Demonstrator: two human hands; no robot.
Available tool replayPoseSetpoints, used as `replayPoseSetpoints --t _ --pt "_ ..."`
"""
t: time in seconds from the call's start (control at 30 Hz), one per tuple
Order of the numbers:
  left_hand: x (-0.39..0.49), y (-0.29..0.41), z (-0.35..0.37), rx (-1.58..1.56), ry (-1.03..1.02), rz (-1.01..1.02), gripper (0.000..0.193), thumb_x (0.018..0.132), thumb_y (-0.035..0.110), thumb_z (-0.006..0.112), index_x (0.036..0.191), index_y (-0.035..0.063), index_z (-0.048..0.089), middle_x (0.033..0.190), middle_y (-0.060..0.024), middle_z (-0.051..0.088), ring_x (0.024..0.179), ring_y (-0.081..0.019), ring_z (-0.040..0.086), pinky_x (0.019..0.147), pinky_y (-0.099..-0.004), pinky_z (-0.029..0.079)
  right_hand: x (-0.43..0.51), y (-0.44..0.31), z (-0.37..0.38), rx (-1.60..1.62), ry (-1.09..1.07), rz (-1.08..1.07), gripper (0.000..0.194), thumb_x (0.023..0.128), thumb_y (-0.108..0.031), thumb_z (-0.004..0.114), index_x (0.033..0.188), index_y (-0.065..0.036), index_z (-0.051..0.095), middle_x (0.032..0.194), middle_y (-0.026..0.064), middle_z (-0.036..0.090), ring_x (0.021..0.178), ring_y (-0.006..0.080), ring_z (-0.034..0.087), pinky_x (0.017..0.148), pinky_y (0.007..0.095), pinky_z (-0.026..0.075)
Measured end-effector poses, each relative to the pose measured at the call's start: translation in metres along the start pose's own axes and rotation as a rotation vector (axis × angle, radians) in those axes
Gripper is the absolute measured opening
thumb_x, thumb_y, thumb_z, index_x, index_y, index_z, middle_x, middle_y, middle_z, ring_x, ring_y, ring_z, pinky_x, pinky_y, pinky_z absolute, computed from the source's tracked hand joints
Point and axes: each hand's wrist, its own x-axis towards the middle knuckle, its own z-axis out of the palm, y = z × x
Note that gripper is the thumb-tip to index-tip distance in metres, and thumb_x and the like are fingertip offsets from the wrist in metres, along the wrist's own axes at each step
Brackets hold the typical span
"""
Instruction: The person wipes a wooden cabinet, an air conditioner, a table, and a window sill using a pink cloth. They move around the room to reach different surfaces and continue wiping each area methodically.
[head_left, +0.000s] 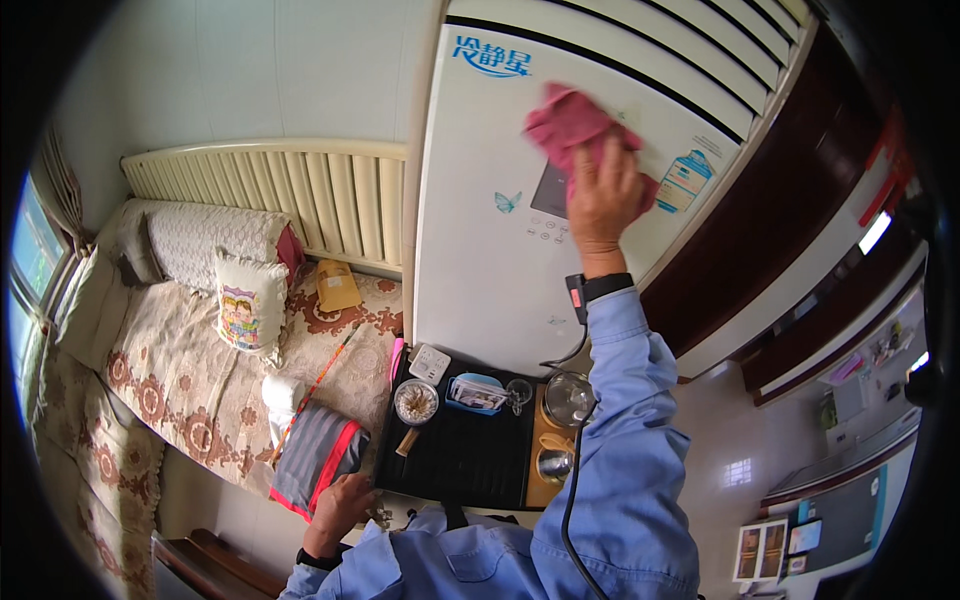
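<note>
My right hand (604, 199) reaches up and presses a pink cloth (566, 120) against the white front panel of a floor-standing air conditioner (480, 247). Cloth and fingers look slightly blurred. Beneath them the cloth partly covers a dark display (550, 191), and a few printed buttons show below it. Low on the left is my left hand (341, 501), beside a folded grey striped fabric item (319, 450) with red trim and close to the corner of a black tray table (457, 469). Its fingers look loosely bent; whether they touch the fabric is unclear.
On the tray table stand a tub of cotton swabs (416, 403), a white power socket block (430, 364), a blue basket (476, 394), a glass cup (518, 391) and a glass pot (568, 399). A cable runs along my right sleeve. A cushioned bench (187, 375) fills the left.
</note>
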Motion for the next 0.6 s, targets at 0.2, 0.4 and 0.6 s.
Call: replayPoseSetpoints --t 0.2,0.4,0.6 --pt "0.007 0.001 0.001 0.063 0.022 0.051 0.037 0.082 0.019 0.074 0.113 0.0033 0.064 0.094 -0.0145 0.069 0.091 -0.0339 0.069 0.077 -0.0428 0.056 -0.067 0.043 -0.02 -0.139 -0.052 0.714 0.064 0.091 -0.016 0.065 0.15 -0.011 0.042 0.147 0.0296 0.04 0.125 0.0498 0.046 0.101 0.0583 0.039" --pt "0.014 0.009 0.003 0.095 0.012 0.129 0.037 0.081 0.017 0.072 0.115 0.0031 0.063 0.094 -0.015 0.069 0.091 -0.0342 0.069 0.077 -0.0432 0.056 -0.179 0.017 -0.033 0.057 0.021 0.951 0.074 0.087 0.001 0.061 0.156 -0.003 0.032 0.15 0.0319 0.039 0.134 0.0482 0.042 0.113 0.0529 0.034" --pt "0.015 0.017 0.015 0.055 -0.037 0.099 0.038 0.083 0.021 0.071 0.116 0.0046 0.063 0.101 -0.016 0.068 0.094 -0.0364 0.068 0.079 -0.0448 0.056 -0.172 0.02 -0.046 0.36 0.057 1.017 0.067 0.082 0.007 0.06 0.147 0.001 0.044 0.148 0.0292 0.042 0.134 0.0465 0.044 0.112 0.0525 0.036"
